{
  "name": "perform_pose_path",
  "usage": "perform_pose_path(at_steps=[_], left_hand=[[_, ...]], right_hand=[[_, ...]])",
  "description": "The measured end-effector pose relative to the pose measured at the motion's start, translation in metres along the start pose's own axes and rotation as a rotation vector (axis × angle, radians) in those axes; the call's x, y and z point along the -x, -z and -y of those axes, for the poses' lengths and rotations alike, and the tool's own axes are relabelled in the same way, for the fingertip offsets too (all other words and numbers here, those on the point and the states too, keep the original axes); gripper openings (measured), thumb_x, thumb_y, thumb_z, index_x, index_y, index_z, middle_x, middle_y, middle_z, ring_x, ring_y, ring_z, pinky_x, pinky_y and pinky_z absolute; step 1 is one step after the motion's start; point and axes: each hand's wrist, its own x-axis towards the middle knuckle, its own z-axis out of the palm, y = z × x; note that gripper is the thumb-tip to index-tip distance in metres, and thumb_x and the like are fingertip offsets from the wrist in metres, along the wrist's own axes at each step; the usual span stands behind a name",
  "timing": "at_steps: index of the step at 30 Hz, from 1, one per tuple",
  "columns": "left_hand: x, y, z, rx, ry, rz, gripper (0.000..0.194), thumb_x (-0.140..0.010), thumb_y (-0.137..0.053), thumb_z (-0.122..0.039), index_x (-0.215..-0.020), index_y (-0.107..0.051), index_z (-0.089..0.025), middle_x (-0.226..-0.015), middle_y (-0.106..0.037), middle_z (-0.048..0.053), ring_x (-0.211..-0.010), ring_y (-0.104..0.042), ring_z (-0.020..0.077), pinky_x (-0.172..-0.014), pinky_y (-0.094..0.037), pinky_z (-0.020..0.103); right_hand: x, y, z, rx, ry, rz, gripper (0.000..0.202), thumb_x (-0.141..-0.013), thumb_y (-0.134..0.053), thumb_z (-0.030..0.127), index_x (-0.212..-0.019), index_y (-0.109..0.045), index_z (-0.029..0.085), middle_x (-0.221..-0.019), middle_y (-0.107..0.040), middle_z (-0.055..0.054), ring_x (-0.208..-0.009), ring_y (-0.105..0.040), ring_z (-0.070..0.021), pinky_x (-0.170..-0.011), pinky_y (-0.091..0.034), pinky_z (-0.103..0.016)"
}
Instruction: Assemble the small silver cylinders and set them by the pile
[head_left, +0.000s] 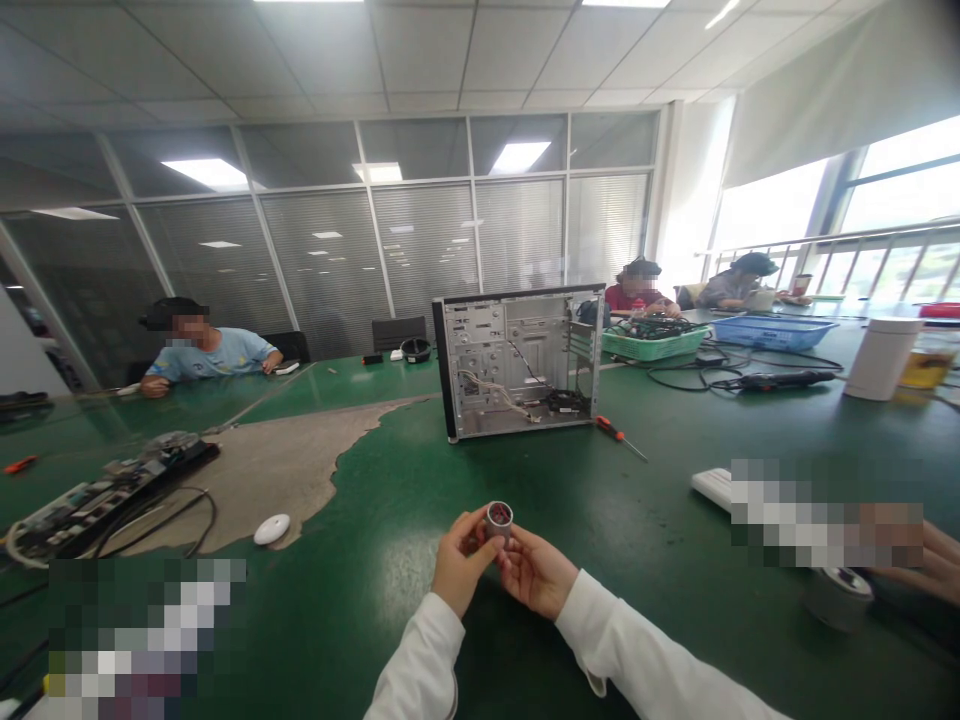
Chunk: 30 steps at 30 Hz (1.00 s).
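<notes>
A small grey metal cylinder (499, 516), with something dark red inside its upper end, is held upright between my two hands above the green table (360, 610). My left hand (460, 560) is closed on it, thumb across the front. From the other side, the fingers of my right hand (541, 572) curl against its lower part. Beyond my hands stands an opened computer case (517, 370), with loose cables inside. A red-handled screwdriver (621, 437) lies beside the case's right corner.
Stripped electronics (120, 495) with black cables and a white round object (271, 529) lie left. At right are a white cylinder (883, 358), a green basket (656, 343), a blue basket (772, 332), and another person's hand (926, 555) near a metal can (838, 598).
</notes>
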Motion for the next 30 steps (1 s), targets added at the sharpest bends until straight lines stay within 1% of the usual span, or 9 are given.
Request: perform_pose_path(at_steps=[4,7,12,17,21,24,30], left_hand=[[0.0009,0.0001,-0.0031,-0.079,-0.051,0.01,0.034,-0.063,-0.057,-0.023,-0.097,-0.055,-0.018,-0.085,-0.05,0.003,-0.079,-0.05,0.0153,-0.064,-0.043,0.024],[0.0007,-0.0011,-0.0024,-0.054,-0.049,0.004,0.033,-0.063,-0.058,-0.02,-0.096,-0.054,-0.018,-0.095,-0.053,0.006,-0.087,-0.05,0.0185,-0.069,-0.042,0.026],[0.0005,-0.0047,0.0002,0.075,0.042,0.066,0.034,-0.064,-0.058,-0.021,-0.096,-0.049,-0.014,-0.087,-0.06,0.008,-0.081,-0.055,0.0183,-0.072,-0.042,0.029],[0.001,-0.0058,0.0008,0.086,0.032,0.049,0.032,-0.063,-0.059,-0.021,-0.093,-0.048,-0.015,-0.083,-0.061,0.006,-0.08,-0.055,0.0176,-0.071,-0.042,0.027],[0.0013,-0.0049,-0.003,0.106,0.039,0.072,0.032,-0.062,-0.059,-0.021,-0.092,-0.05,-0.015,-0.086,-0.06,0.007,-0.083,-0.055,0.0187,-0.073,-0.041,0.028],[0.0014,-0.0039,-0.0063,0.144,0.038,0.116,0.033,-0.06,-0.061,-0.019,-0.091,-0.051,-0.015,-0.09,-0.06,0.007,-0.086,-0.053,0.0195,-0.076,-0.04,0.029],[0.0015,-0.0014,-0.0049,0.201,0.006,0.157,0.034,-0.058,-0.06,-0.014,-0.091,-0.052,-0.016,-0.091,-0.057,0.006,-0.089,-0.051,0.0198,-0.077,-0.039,0.03]], right_hand=[[-0.0003,0.0012,-0.0031,0.004,-0.108,0.062,0.028,-0.068,-0.052,0.037,-0.062,-0.049,0.01,-0.048,-0.054,0.0,-0.038,-0.049,-0.0021,-0.038,-0.04,-0.01],[-0.0011,0.0018,-0.0047,0.006,-0.142,0.082,0.03,-0.069,-0.05,0.039,-0.06,-0.048,0.01,-0.047,-0.053,0.001,-0.036,-0.046,-0.0007,-0.034,-0.037,-0.008],[-0.0004,0.0006,-0.0046,0.012,-0.223,0.142,0.028,-0.068,-0.049,0.036,-0.059,-0.047,0.01,-0.048,-0.052,0.001,-0.035,-0.045,-0.0001,-0.033,-0.034,-0.007],[0.0016,-0.0011,-0.0039,-0.003,-0.295,0.186,0.023,-0.068,-0.047,0.031,-0.059,-0.047,0.01,-0.048,-0.052,0.0,-0.036,-0.046,-0.0006,-0.033,-0.034,-0.007],[0.0036,-0.001,-0.0036,-0.016,-0.294,0.225,0.023,-0.068,-0.047,0.032,-0.064,-0.049,0.01,-0.049,-0.053,0.0,-0.039,-0.048,-0.0021,-0.036,-0.037,-0.009],[0.0051,-0.0013,-0.0034,-0.037,-0.253,0.244,0.021,-0.067,-0.047,0.031,-0.069,-0.05,0.01,-0.045,-0.051,0.002,-0.042,-0.05,-0.004,-0.039,-0.038,-0.01],[0.0054,-0.0032,-0.0045,-0.001,-0.122,0.141,0.022,-0.066,-0.05,0.031,-0.072,-0.051,0.01,-0.044,-0.052,0.001,-0.042,-0.049,-0.0049,-0.042,-0.04,-0.013]])
